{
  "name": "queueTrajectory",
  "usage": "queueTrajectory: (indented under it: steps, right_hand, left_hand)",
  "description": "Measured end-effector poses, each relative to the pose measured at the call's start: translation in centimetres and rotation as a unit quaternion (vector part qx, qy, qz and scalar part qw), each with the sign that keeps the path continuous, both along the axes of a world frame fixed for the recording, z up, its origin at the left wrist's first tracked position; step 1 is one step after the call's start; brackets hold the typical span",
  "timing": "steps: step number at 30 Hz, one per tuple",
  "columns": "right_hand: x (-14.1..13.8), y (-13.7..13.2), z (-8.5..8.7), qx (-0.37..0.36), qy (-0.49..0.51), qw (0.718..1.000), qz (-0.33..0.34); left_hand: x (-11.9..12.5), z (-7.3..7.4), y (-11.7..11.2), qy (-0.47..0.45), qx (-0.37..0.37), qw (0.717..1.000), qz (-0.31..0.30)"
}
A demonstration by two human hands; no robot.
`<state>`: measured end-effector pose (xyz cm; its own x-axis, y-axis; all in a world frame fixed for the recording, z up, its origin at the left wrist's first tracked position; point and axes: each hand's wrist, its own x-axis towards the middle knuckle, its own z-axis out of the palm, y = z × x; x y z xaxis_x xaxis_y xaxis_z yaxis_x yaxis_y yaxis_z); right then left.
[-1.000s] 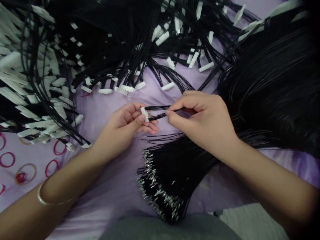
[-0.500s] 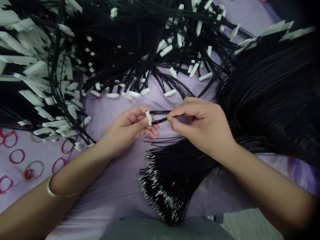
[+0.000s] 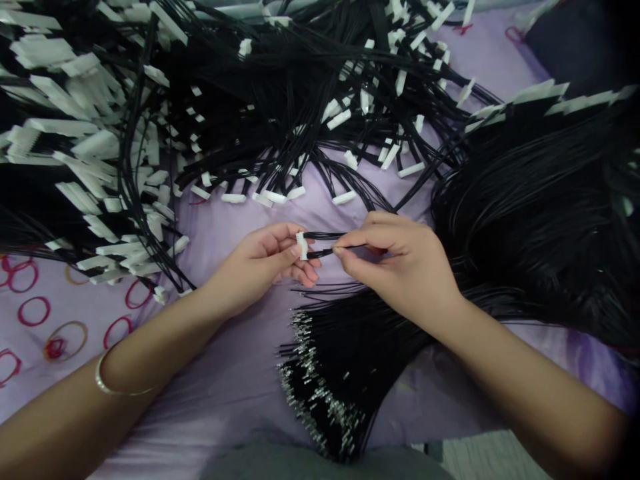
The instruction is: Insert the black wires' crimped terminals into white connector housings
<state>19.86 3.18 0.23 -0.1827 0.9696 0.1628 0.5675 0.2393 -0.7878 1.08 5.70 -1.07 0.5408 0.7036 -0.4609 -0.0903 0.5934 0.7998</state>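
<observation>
Between the thumb and fingers of my left hand (image 3: 267, 257) is a small white connector housing (image 3: 302, 246), its toothed side facing left. Two groups of black wires (image 3: 320, 235) run from the connector's right side toward my right hand (image 3: 400, 257). There, thumb and forefinger pinch a black wire close to the lower group; whether its end sits inside the housing I cannot tell. Below both hands a thick bundle of black wires (image 3: 360, 347) lies fanned out, with shiny metal terminals (image 3: 305, 347) at its left ends.
Black wires with white connectors (image 3: 275, 197) heap up across the back, and more white connectors (image 3: 95, 147) pile at the left. Another dark wire bundle (image 3: 530, 200) lies at right. Red rubber bands (image 3: 34, 312) rest on the purple cloth (image 3: 225, 373) at left.
The view has shifted, so the background sits slightly lower and farther right. Both hands keep their grip on connector and wire, with the right fingertips a little closer to the connector.
</observation>
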Motion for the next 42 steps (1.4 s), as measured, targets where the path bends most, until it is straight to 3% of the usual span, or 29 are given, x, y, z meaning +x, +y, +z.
queueTrajectory:
  steps: [8,23,32,42]
  right_hand:
    - [-0.25,-0.03,-0.9,0.078,-0.035,0.995,0.052]
    - [-0.45,-0.11,-0.78,0.053,-0.028,0.998,0.019]
    - [-0.38,-0.13,-0.95,0.107,-0.046,0.992,0.043]
    - [-0.61,-0.43,-0.94,0.064,-0.056,0.996,0.019]
  left_hand:
    - [0.32,-0.06,-0.42,0.042,0.042,0.998,-0.008]
    - [-0.19,-0.27,-0.04,-0.001,0.033,0.999,-0.033]
    - [-0.32,-0.21,-0.07,0.009,0.028,0.999,-0.042]
    - [-0.29,0.2,-0.05,0.027,0.028,0.998,-0.045]
